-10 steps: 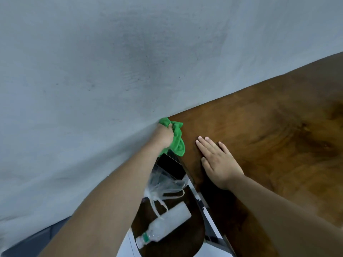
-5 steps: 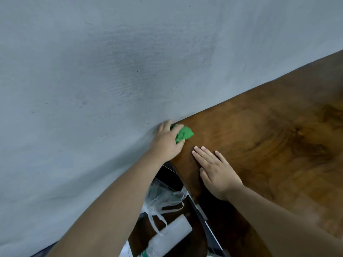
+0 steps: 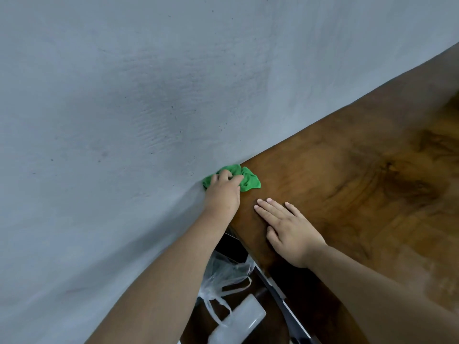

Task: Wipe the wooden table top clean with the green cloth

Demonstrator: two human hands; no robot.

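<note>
The wooden table top (image 3: 360,194) is dark brown with a glossy grain and runs from the centre to the right edge. Its far left corner meets the wall. The green cloth (image 3: 249,181) lies bunched on that corner, partly over the edge. My left hand (image 3: 223,194) presses down on the cloth with fingers curled into it. Flat on the wood just right of it rests my right hand (image 3: 288,229), palm down, fingers spread, holding nothing.
A grey-white plastered wall (image 3: 149,120) stands right behind the table's back edge. Below the table's left edge are a clear plastic bag (image 3: 223,271) and a white plastic bottle (image 3: 238,321) on a lower dark surface.
My left hand has brought the cloth from beside the table's edge up onto the far corner and spread it out wider there. My right hand has stayed flat in place.
</note>
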